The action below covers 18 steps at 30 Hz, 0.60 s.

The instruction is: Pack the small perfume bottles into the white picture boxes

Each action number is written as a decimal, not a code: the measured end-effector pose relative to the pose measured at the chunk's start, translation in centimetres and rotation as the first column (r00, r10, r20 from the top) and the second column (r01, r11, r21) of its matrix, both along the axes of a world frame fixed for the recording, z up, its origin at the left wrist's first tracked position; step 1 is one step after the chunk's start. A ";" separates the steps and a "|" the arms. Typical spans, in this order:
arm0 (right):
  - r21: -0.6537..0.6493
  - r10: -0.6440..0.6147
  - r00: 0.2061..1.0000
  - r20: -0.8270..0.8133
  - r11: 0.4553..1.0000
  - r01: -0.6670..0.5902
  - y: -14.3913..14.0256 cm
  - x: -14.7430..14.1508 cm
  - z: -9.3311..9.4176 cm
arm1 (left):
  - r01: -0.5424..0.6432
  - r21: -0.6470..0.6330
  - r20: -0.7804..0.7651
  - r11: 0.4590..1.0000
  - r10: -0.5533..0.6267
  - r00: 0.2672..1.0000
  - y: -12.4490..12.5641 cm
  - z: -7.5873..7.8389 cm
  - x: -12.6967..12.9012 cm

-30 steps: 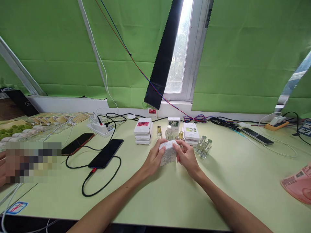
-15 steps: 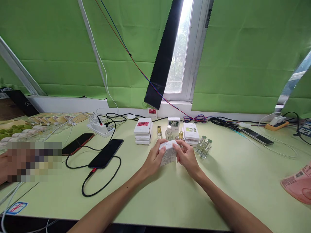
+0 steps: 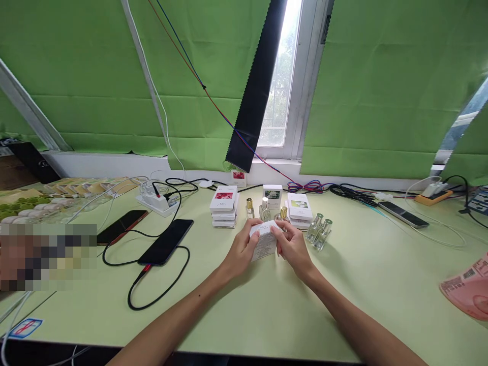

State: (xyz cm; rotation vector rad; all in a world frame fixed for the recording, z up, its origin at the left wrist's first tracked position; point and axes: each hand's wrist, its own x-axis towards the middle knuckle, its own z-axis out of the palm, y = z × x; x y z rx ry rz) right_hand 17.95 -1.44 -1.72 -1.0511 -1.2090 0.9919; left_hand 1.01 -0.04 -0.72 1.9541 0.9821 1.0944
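Note:
Between both hands is a small white printed carton (image 3: 264, 247), tilted a little above the table. My left hand (image 3: 243, 248) grips its left side, thumb on the near face. On the right edge, my right hand (image 3: 293, 249) closes with thumb and fingers. Just behind the hands stand small glass perfume bottles, one with a gold cap (image 3: 249, 208) and one with a silver cap (image 3: 264, 209). Clear bottles with green caps (image 3: 322, 235) stand right of my right hand. Stacked white boxes with a red picture (image 3: 224, 203) and with a green picture (image 3: 299, 207) flank them.
Left lie a black phone (image 3: 166, 242) on a cable and another phone (image 3: 122, 226). A power strip (image 3: 158, 201) and cables run along the back. Another phone (image 3: 403, 214) and a pink packet (image 3: 467, 290) lie right. A co-worker's blurred hand (image 3: 19, 259) is at far left.
My hands and the carton stay almost in the same place. At far left, the co-worker's blurred hand has shifted slightly.

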 end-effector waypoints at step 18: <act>0.019 0.008 1.000 0.018 1.000 -0.008 0.2 0.0 -0.4 | 0.039 0.254 -0.010 0.966 -0.038 0.999 0.6 -0.4 -0.1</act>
